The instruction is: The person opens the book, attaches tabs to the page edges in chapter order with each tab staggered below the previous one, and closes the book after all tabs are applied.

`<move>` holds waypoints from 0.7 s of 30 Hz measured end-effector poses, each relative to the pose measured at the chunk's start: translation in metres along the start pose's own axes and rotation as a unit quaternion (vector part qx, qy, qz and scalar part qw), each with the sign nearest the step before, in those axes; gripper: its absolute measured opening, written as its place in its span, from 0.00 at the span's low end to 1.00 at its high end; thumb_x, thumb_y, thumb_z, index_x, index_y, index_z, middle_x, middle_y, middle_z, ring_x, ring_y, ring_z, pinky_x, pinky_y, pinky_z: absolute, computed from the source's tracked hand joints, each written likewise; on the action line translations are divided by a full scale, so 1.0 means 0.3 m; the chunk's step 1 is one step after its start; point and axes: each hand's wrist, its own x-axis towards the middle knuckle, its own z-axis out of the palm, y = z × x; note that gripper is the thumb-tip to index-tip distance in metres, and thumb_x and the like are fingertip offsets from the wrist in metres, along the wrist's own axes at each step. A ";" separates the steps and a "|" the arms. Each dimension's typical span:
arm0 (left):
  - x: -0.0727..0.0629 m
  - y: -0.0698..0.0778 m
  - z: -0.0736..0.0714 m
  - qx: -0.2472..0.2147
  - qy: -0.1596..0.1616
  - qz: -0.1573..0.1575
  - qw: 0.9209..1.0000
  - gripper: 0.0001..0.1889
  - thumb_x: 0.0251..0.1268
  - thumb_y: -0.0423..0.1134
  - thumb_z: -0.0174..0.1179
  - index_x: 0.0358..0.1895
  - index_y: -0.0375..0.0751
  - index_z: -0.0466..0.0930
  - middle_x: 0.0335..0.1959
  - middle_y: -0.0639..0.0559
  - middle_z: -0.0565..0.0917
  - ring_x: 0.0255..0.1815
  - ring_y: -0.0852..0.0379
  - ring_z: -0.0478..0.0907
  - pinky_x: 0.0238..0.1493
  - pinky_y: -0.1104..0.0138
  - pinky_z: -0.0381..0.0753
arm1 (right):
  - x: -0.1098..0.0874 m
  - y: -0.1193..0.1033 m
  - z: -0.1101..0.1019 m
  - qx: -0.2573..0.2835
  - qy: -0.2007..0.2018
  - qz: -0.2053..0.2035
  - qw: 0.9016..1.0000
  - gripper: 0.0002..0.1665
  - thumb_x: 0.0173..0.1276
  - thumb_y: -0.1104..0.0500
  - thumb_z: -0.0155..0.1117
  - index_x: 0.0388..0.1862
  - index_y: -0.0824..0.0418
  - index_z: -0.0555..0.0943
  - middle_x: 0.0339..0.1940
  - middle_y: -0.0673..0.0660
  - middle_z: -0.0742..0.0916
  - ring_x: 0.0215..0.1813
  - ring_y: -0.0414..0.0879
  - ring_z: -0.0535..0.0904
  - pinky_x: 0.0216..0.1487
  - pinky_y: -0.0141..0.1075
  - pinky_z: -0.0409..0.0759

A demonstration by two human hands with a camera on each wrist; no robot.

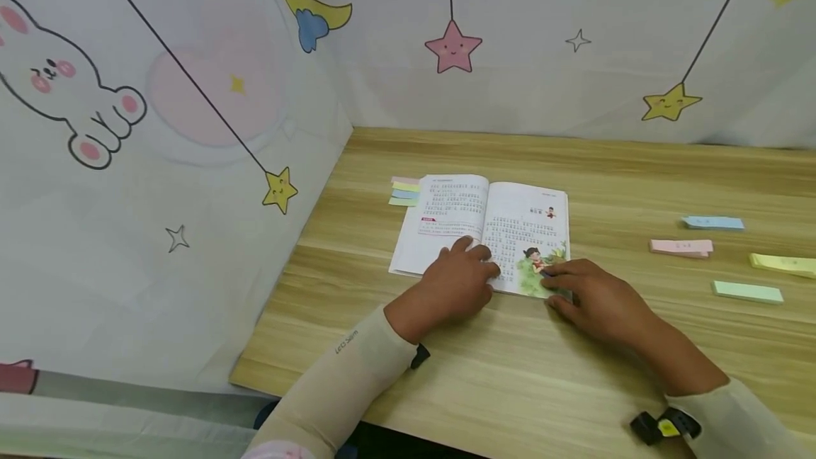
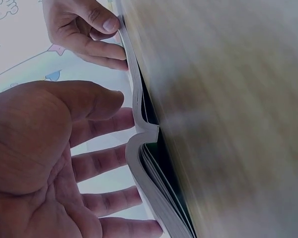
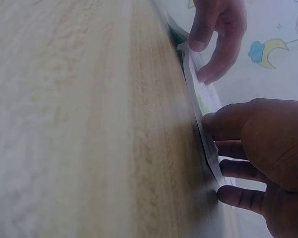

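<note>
An open book with printed text lies on the wooden table. Pink, yellow, blue and green sticky tabs stick out from its left edge. My left hand rests on the lower part near the spine; in the left wrist view its fingers are spread and touch the pages. At the lower right corner, by a printed picture of a child, my right hand touches the right page with its fingers. Its thumb lies at the book's near edge.
Right of the book lie blue, pink, yellow and green paper strips. The wooden table meets a cartoon-printed cloth at the back and left. A dark gap shows below its front edge.
</note>
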 end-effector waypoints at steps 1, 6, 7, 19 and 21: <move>-0.001 -0.001 -0.001 -0.001 0.001 0.001 1.000 0.16 0.74 0.47 0.59 0.61 0.58 0.84 0.66 0.55 0.76 0.74 0.43 0.63 0.62 0.43 0.73 | 0.000 -0.001 0.000 0.001 0.001 0.000 1.000 0.17 0.65 0.59 0.75 0.52 0.62 0.88 0.59 0.58 0.85 0.63 0.58 0.78 0.59 0.56 0.76; -0.005 -0.007 -0.007 -0.010 -0.001 -0.002 1.000 0.17 0.74 0.46 0.59 0.62 0.58 0.84 0.67 0.54 0.76 0.74 0.42 0.63 0.63 0.42 0.73 | 0.003 -0.001 0.000 0.000 0.005 -0.002 1.000 0.17 0.66 0.59 0.75 0.53 0.62 0.88 0.60 0.57 0.85 0.64 0.57 0.78 0.59 0.55 0.76; -0.005 -0.008 -0.008 -0.010 -0.001 -0.002 1.000 0.17 0.74 0.47 0.59 0.62 0.58 0.84 0.67 0.54 0.76 0.74 0.42 0.63 0.63 0.42 0.73 | 0.004 -0.001 -0.002 -0.001 0.003 -0.002 1.000 0.17 0.66 0.59 0.74 0.53 0.61 0.88 0.60 0.57 0.85 0.64 0.57 0.78 0.59 0.55 0.76; -0.001 -0.006 -0.009 -0.009 -0.001 0.003 1.000 0.17 0.73 0.45 0.59 0.62 0.57 0.84 0.66 0.55 0.76 0.73 0.43 0.63 0.62 0.44 0.74 | -0.057 0.198 -0.174 -0.037 0.058 0.203 0.977 0.17 0.76 0.61 0.60 0.59 0.67 0.82 0.55 0.75 0.83 0.53 0.75 0.78 0.40 0.64 0.77; -0.003 -0.007 -0.005 -0.011 0.001 0.006 1.000 0.17 0.72 0.44 0.59 0.61 0.57 0.85 0.65 0.55 0.76 0.72 0.43 0.64 0.61 0.44 0.75 | -0.083 0.249 -0.205 -0.062 0.065 0.258 0.962 0.18 0.77 0.60 0.57 0.60 0.68 0.81 0.54 0.77 0.82 0.51 0.77 0.76 0.35 0.64 0.76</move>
